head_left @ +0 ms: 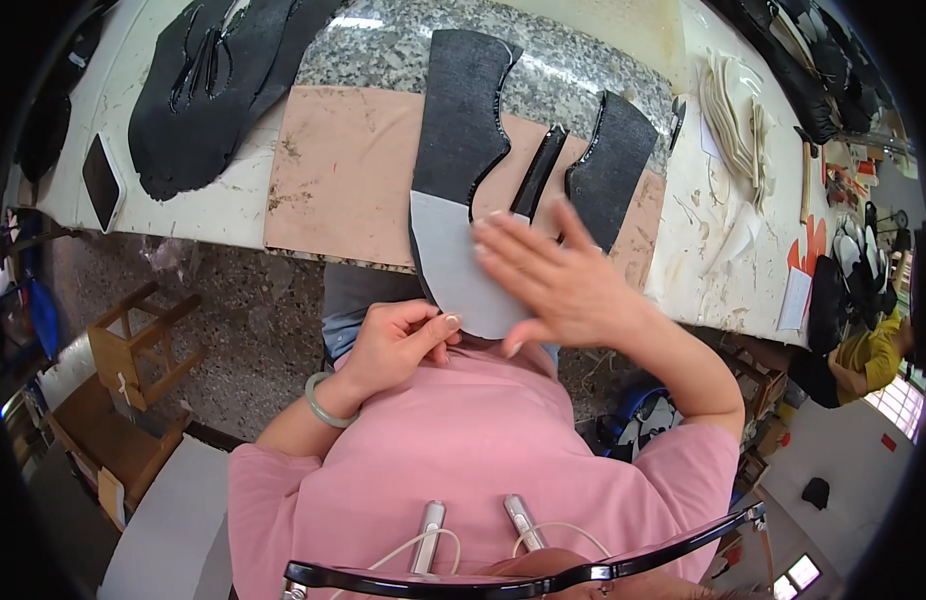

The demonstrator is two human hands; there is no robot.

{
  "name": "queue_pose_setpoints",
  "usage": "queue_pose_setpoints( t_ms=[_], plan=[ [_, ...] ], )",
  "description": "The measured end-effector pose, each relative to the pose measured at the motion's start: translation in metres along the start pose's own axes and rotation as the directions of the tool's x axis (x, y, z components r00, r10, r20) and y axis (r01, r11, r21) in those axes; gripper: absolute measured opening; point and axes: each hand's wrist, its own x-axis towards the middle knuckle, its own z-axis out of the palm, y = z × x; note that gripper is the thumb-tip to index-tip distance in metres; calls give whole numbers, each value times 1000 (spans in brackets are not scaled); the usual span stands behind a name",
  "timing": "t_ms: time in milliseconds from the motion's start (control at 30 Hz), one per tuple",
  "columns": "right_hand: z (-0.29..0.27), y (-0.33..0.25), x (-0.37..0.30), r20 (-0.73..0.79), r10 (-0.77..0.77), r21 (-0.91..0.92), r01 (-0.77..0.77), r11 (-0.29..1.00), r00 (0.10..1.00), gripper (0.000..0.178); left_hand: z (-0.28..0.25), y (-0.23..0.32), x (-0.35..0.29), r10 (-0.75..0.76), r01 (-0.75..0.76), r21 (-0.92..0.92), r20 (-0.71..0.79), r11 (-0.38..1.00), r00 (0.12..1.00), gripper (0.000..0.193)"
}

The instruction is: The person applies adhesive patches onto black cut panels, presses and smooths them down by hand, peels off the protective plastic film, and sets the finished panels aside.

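White worktable carries a granite slab and tan sheet. Far left: 1 smartphone. Left hand: fingers curled, thumb and forefinger pinching the lower edge of 1 black-and-grey panel. Panel overhangs the table edge, its grey section beneath the right fingers. Right hand: flattened, fingers extended, grasping nothing.

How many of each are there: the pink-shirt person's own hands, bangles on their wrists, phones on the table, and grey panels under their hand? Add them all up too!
Own hands: 2, left hand and right hand
Bangles: 1, a pale green bangle on the left wrist
Phones: 1 phone
Grey panels: 1 pale grey panel
Total: 5
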Motion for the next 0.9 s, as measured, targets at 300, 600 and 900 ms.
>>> queue_pose_setpoints(
  t_ms=[300, 600, 900],
  plan=[
    [-41, -18, -7, -396, 129, 23, -130, 991, 909, 36, -1, 40, -5, -72, 119, -126, 326, 985, 943, 22],
    [-44, -50, -29, -394, 207, 272, -102, 957, 895, 31, 37, 57, 9, 331, -447, 296, 369, 844, 868, 11],
    [-40, -46, -34, -394, 323, 353, -183, 918, 860, 21, 52, 47, 28, 643, -732, 449, 364, 512, 674, 6]
  ],
)
